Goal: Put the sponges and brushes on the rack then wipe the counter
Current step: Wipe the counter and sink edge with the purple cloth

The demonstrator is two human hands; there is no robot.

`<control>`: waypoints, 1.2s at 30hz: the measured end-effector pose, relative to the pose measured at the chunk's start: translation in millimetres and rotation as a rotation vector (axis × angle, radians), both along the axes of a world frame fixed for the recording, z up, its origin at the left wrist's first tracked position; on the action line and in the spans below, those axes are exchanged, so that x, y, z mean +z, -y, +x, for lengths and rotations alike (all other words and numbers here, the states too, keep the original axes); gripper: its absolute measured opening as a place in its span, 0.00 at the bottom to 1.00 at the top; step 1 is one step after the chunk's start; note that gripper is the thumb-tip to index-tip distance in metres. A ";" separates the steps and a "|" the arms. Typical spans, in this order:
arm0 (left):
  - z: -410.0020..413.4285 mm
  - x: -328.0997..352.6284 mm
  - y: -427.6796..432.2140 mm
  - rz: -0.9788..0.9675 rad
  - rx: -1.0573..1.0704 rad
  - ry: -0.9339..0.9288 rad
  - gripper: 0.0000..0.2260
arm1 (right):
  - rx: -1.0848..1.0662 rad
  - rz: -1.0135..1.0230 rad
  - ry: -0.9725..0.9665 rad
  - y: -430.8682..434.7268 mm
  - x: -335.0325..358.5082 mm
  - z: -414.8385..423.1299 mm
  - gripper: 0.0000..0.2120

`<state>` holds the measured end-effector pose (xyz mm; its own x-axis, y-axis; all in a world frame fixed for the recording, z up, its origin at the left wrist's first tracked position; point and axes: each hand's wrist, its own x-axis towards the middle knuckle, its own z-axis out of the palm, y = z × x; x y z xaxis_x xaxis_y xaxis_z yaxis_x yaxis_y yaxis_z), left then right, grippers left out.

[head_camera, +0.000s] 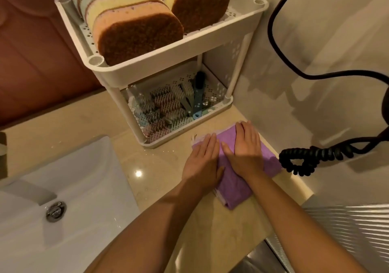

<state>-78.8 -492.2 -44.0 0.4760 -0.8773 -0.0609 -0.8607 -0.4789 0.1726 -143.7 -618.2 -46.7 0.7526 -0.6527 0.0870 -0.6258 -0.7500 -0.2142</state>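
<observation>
both hands lie flat with straight fingers, gripping nothing, on a purple cloth (pixel 231 184) right of centre in the frame: left hand (pixel 203 163) beside right hand (pixel 246 152), pressing it onto the beige counter (pixel 84 121). above them stands a white rack (pixel 189 49), with sponges (pixel 134 28) upright on its top tier and brushes (pixel 166 110) in its bottom tier. a white sink (pixel 84 178) fills the lower left, and a coiled black cord (pixel 311 156) lies at the right.
</observation>
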 end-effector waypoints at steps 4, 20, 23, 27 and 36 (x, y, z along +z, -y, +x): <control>11.8 4.0 16.6 0.004 -0.040 -0.075 0.34 | -0.073 0.012 0.004 8.0 2.7 14.4 0.31; 26.1 -4.7 20.9 0.101 0.063 0.115 0.28 | 0.122 0.002 0.034 30.4 -10.4 43.4 0.43; 26.0 -4.7 9.1 0.100 0.071 0.092 0.28 | 0.140 0.000 0.034 19.7 -11.5 45.2 0.41; 28.9 0.2 -17.6 0.002 0.078 0.012 0.29 | 0.159 -0.015 0.042 -6.6 -10.4 48.3 0.39; 38.0 2.8 -92.9 0.081 0.080 0.027 0.29 | 0.161 -0.049 0.059 -82.0 -5.4 59.9 0.29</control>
